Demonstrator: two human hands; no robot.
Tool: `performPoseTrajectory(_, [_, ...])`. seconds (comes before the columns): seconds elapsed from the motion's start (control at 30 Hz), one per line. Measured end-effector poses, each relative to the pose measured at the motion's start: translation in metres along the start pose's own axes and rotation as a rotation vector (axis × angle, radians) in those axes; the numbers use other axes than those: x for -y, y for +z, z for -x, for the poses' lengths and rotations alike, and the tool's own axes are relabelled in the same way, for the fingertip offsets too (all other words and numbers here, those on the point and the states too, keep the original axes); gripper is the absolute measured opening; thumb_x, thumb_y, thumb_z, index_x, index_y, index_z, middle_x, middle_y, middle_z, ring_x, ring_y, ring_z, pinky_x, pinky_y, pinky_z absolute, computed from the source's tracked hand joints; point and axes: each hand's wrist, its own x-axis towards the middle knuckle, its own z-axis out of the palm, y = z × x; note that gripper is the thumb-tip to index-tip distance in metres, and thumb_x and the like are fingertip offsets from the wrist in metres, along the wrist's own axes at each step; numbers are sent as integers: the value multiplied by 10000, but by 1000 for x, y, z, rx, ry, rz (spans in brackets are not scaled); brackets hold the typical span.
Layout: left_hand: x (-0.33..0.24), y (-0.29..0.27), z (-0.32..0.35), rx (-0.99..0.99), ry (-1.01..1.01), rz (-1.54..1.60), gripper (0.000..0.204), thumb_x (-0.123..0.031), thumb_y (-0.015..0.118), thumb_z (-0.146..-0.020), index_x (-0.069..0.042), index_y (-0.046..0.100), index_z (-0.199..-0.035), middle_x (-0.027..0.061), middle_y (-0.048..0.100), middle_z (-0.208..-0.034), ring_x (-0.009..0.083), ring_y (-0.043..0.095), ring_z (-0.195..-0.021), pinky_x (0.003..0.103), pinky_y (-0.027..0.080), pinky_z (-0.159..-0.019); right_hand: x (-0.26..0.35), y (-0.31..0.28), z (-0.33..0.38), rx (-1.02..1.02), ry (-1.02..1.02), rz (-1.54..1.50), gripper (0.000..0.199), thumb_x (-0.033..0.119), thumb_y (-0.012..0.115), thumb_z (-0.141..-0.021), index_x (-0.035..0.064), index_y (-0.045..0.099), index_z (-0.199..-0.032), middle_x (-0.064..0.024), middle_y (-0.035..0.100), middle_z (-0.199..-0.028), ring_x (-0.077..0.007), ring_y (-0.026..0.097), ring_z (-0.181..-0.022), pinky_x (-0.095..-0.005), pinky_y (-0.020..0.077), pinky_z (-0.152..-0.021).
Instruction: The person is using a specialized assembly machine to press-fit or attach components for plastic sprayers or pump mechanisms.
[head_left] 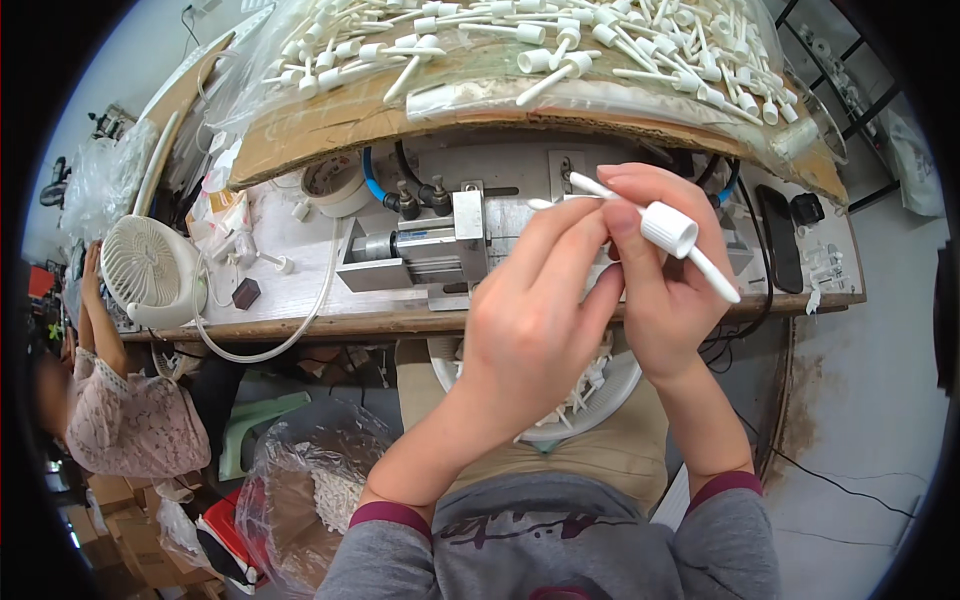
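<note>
White stick cap [669,230] is jutting from the pinching right hand [662,310]; the left hand [525,310] is hiding its grip.

Grey top [620,568], long-sleeved; dark script-like print [545,528] across it at six o'clock. Maroon cuffs [392,514] noted at seven and four o'clock. Khaki trousers [632,440] visible at five o'clock, partly covered.

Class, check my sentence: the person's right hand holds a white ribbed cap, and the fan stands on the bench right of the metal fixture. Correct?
Not quite: the fan stands on the bench left of the metal fixture, as the head view shows. The right hand does hold a white ribbed cap.
</note>
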Motion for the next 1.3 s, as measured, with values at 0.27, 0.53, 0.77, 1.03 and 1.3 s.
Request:
performPoseTrajectory(0.27, [15,-13,26,140,18,-62,359,-62,866,-696,-3,706,-1012,162,685,-1204,244,698,-971,335,578,-815,-2,-33,19,50,118,-3,197,-69,655,-904,-72,676,-1100,-222,648,-1195,-220,704,-906,-306,627,-752])
performPoseTrajectory(0.53, [40,3,56,340,70,-219,351,-89,818,-712,-24,716,-1042,128,680,-1244,251,704,-878,332,573,-712,-5,-63,31,196,-252,442,227,-11,754,-806,-27,737,-1032,-197,707,-1078,-252,723,-864,-297,633,-730])
performPoseTrajectory(0.77, [43,7,53,276,52,-318,331,-107,820,-694,-40,741,-1008,91,702,-1202,185,662,-776,301,547,-652,-13,-67,37,236,-292,477,342,41,826,-699,6,746,-1030,-166,719,-1046,-225,708,-754,-272,554,-594])
performPoseTrajectory(1.03, [34,4,38,371,97,-467,328,-192,833,-682,-80,742,-976,26,743,-1103,131,653,-715,285,439,-575,-19,-67,37,237,-321,489,358,63,827,-678,21,747,-1025,-128,722,-994,-201,679,-697,-260,488,-534])
performPoseTrajectory(1.3, [30,-1,34,354,-17,-208,361,-145,867,-681,-55,740,-1007,56,750,-1066,155,701,-772,280,502,-633,-14,-73,42,332,-454,656,310,128,733,-710,31,752,-1004,-72,702,-934,-143,532,-584,-263,374,-484])
